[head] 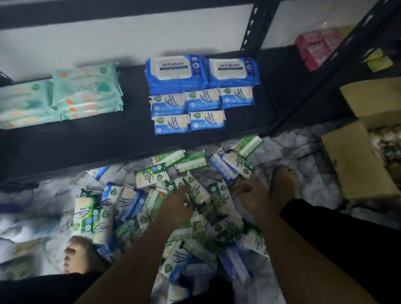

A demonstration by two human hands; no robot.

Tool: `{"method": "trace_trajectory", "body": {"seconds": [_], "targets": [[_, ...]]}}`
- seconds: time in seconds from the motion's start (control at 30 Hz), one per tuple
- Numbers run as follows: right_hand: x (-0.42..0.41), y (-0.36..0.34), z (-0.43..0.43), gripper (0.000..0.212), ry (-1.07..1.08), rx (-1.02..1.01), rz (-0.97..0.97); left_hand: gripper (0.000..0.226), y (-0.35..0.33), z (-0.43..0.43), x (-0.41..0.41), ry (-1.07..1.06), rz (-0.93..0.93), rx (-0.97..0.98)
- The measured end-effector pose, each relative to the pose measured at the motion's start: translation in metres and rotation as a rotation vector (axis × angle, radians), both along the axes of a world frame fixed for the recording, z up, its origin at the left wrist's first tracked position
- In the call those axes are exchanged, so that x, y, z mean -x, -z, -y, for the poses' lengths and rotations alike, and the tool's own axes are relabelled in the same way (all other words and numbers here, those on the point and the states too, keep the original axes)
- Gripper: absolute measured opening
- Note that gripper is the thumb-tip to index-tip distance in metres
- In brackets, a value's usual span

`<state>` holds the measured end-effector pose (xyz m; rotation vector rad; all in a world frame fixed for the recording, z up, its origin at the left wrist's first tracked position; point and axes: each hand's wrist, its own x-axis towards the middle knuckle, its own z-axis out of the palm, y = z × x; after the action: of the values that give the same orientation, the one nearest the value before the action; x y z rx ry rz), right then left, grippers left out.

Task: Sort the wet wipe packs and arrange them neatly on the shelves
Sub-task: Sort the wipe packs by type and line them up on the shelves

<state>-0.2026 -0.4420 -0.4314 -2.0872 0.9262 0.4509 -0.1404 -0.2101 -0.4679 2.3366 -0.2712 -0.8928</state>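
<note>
Left grip: the left hand point(176, 208) is reaching down into the pile point(214, 223), its fingers curling against a green pack point(196, 194); the blur is hiding whether it is really holding it, so I cannot tell.
Right grip: the right hand point(250, 195) is hanging over the far right part of the pile with its fingers curling under; I cannot tell whether anything is in it.
Green pack: it is lying in the pile, its long axis running from far left to near right.
Pile: green and blue packs are lying loose on the floor point(298, 156), just near of the shelf, overlapping and pointing every way.
Blue packs point(189, 112): five small ones are lying flat on the shelf point(103, 147), three in the far row and two in the near row, edges touching, long axes running left to right.
Antabax packs point(177, 70): two stacks are sitting side by side just beyond the blue packs, long axes left to right, labels facing up.
Mint packs point(87, 89): these are stacking in two piles at the left of the shelf, tilting slightly.
Boxes point(355, 163): cardboard ones are standing open on the floor at the right.
Feet: one bare foot is showing at each side of the pile.
</note>
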Motion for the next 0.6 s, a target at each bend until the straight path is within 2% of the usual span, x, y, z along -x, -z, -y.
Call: {"method": "trace_trajectory", "body": {"seconds": [0.1,0.2,0.3,0.4,0.47,0.53,0.6], "targets": [[0.019,0.011,0.003,0.013,-0.097,0.013,-0.06,0.029,0.01,0.007,0.001,0.072,-0.006,-0.08],[0.055,0.039,0.005,0.038,-0.17,0.056,-0.135,0.041,0.018,0.012,0.003,0.125,-0.029,-0.054],[0.085,0.049,-0.006,0.041,-0.281,0.02,-0.282,0.034,0.023,0.016,0.005,0.195,0.038,-0.115],[0.112,0.054,-0.024,0.04,-0.399,-0.055,-0.494,0.018,0.024,0.011,0.017,0.233,0.284,-0.066],[0.128,0.061,-0.032,0.039,-0.389,-0.054,-0.552,0.014,0.019,0.002,0.032,0.261,0.443,-0.028],[0.143,0.064,-0.041,0.046,-0.352,-0.026,-0.488,0.03,0.008,-0.01,0.051,0.334,0.453,-0.128],[0.153,0.056,-0.053,0.058,-0.297,0.001,-0.436,0.042,0.001,-0.024,0.072,0.411,0.342,-0.298]]}}
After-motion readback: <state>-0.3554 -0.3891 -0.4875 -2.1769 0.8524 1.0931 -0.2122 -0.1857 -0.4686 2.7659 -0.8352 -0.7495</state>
